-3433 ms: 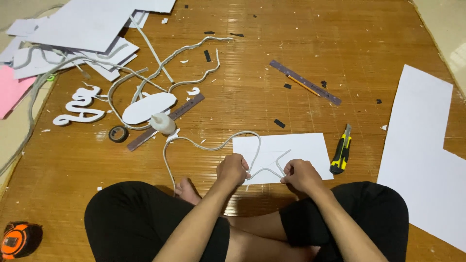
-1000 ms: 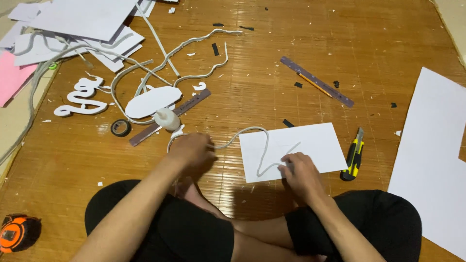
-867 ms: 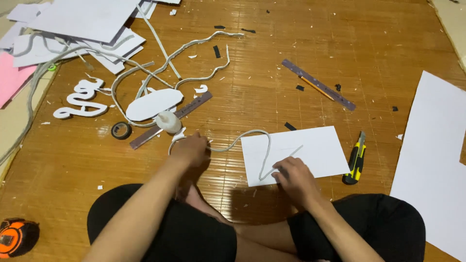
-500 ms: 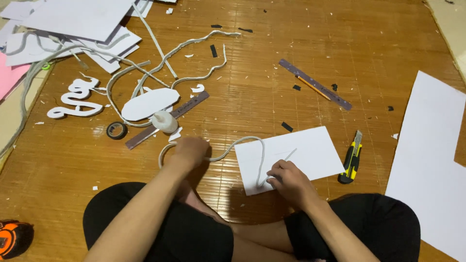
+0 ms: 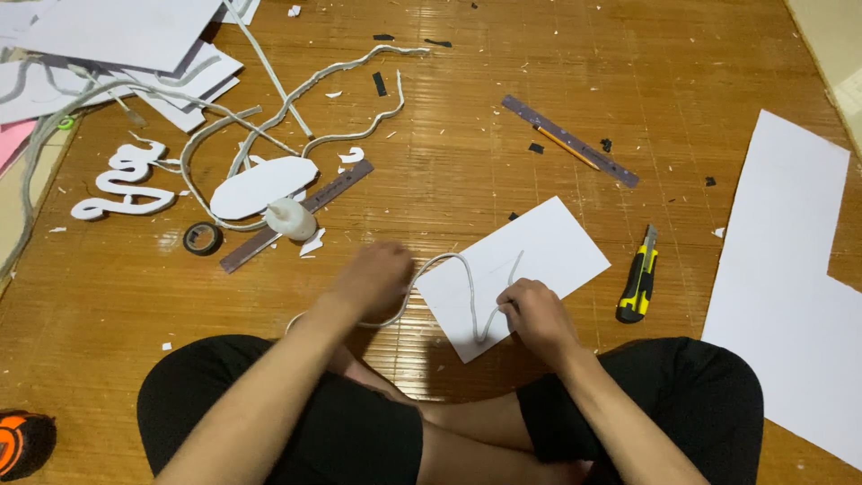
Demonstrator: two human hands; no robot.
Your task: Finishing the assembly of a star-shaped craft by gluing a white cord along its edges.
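White cord (image 5: 453, 269) loops across a white card (image 5: 548, 251) on the wooden floor (image 5: 467, 135) as my right hand (image 5: 532, 310) pinches one bend down and my left hand (image 5: 373, 280) closes over the trailing end. Shaping seems midway; next calls for steady pressing. A utility knife (image 5: 638, 286) lies near the card's right edge; open floor lies beyond.

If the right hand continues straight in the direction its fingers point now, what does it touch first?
The right hand points up and to the left, across the white sheet. First in that line is probably the looped white strip it is already pinching, lying on the sheet; beyond that, bare wooden floor.
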